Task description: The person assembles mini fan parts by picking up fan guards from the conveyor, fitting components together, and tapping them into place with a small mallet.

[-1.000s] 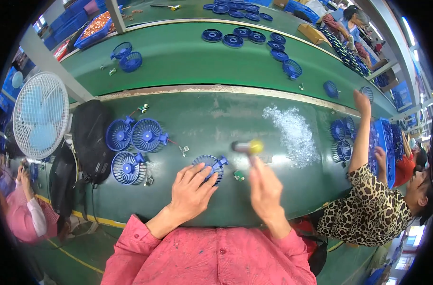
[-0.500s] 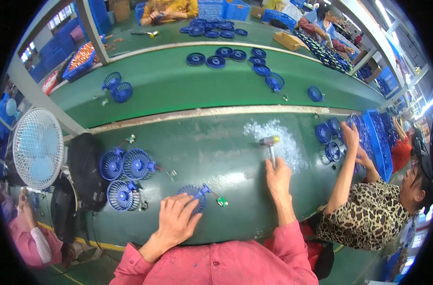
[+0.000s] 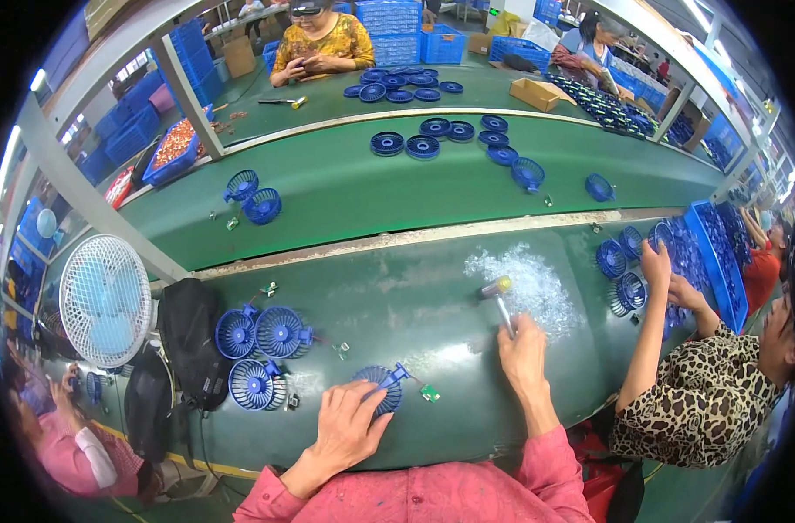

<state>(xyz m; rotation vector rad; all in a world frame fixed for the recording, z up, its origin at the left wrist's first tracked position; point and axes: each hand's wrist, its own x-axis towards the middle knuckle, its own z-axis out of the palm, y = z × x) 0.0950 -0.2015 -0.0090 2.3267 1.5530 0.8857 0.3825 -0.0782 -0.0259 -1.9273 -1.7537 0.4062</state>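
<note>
While the left hand (image 3: 347,427) lay palm-down over a blue fan cage (image 3: 378,376) on the green table (image 3: 458,418), its grip unclear, the outstretched right hand (image 3: 524,356) was wrapped round a hammer (image 3: 504,311).

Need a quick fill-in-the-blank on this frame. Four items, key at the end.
1. The left hand touches a round slotted housing coloured ____.
2. The hammer, held by the right hand, is to the ____ of that housing.
3. The small circuit board near the housing is ____.
4. The caged fan is on the person's ____ side.

Missing words: blue; right; green; left.
</note>
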